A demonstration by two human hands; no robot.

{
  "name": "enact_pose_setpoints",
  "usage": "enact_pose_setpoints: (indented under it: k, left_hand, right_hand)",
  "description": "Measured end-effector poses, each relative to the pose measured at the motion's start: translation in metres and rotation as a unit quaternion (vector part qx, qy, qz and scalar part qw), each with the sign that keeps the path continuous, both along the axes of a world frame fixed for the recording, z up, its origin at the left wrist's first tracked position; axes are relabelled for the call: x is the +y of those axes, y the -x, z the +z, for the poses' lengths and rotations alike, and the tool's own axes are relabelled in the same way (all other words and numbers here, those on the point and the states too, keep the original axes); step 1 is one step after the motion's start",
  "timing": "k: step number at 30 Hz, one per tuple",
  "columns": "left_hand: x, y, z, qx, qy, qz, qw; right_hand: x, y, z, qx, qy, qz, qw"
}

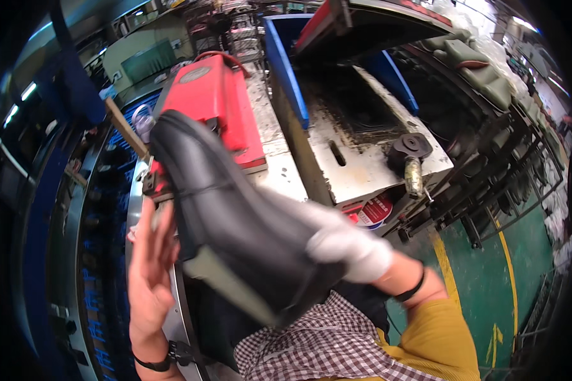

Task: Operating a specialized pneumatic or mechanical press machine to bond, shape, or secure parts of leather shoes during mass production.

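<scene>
A black leather boot [225, 203], blurred by motion, hangs tilted in front of me with its rounded toe pointing up and to the left. Along its lower left side shows a pale greenish strip [229, 289]; I cannot tell what part this is. My right hand [353, 244], in a white glove, grips the boot near its lower right end, fingers partly hidden behind the leather. Bare and upright, my left hand [151, 273] is beside the boot's left side with its fingers stretched out, holding nothing.
Behind the boot stands a red machine housing [197, 89] on a worn white top. To its right is a white machine bed [356, 171] with blue side guards [286, 70] and a black knob [410, 149]. Black racks [489, 171] line the right; a blue conveyor [102, 279] runs at left.
</scene>
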State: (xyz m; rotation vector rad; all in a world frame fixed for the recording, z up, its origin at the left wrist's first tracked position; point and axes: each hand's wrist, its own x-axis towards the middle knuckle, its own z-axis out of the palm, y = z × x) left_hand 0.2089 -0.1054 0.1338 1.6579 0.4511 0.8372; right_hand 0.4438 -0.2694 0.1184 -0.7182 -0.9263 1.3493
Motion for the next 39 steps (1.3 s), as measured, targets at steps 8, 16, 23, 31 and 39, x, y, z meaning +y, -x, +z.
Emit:
enact_pose_setpoints:
  k: [8, 16, 23, 31, 39]
  left_hand:
    - [0.053, -0.135, 0.088, -0.055, -0.259, -0.071, 0.962]
    - [0.044, -0.303, 0.156, -0.188, -0.423, -0.017, 0.886]
    - [0.054, -0.364, 0.191, -0.077, -0.483, -0.07, 0.87]
    - [0.053, -0.444, 0.246, 0.061, -0.53, -0.147, 0.833]
    - [0.063, -0.483, 0.225, 0.025, -0.454, -0.172, 0.874]
  right_hand:
    - [-0.051, -0.156, 0.053, -0.085, 0.078, -0.263, 0.958]
    - [0.06, -0.348, 0.033, -0.49, 0.266, -0.333, 0.761]
    - [0.061, -0.362, 0.012, -0.691, 0.352, -0.232, 0.587]
    - [0.071, -0.363, 0.017, -0.698, 0.354, -0.201, 0.59]
    - [0.077, -0.365, 0.019, -0.708, 0.365, -0.186, 0.576]
